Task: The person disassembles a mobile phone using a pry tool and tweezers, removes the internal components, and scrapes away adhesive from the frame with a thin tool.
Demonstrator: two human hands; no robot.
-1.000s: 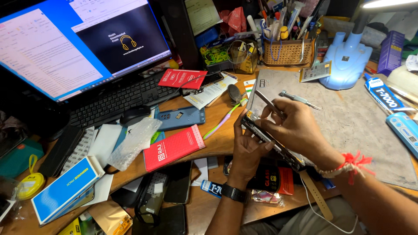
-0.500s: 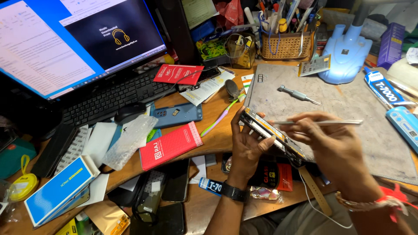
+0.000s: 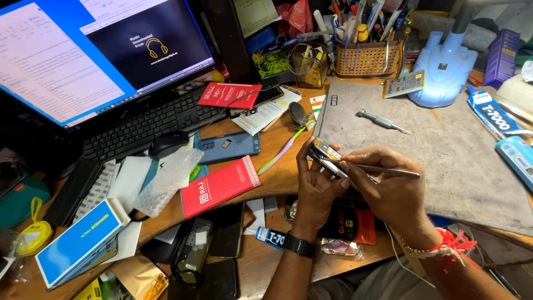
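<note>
My left hand grips an opened phone by its lower edge, tilted above the front edge of the grey work mat. My right hand pinches thin metal tweezers, whose tips touch the inside of the phone. A black watch sits on my left wrist and a red thread on my right wrist. Both hands are close together near the desk's front edge.
A small screwdriver lies on the mat. A blue lamp base, glue tubes and a tool basket stand behind. A keyboard, a monitor, a blue phone cover, a red box and a blue box crowd the left.
My right hand came down from the phone's top to its right side and turned the tweezers level, tips now on the phone. The left hand kept holding it.
</note>
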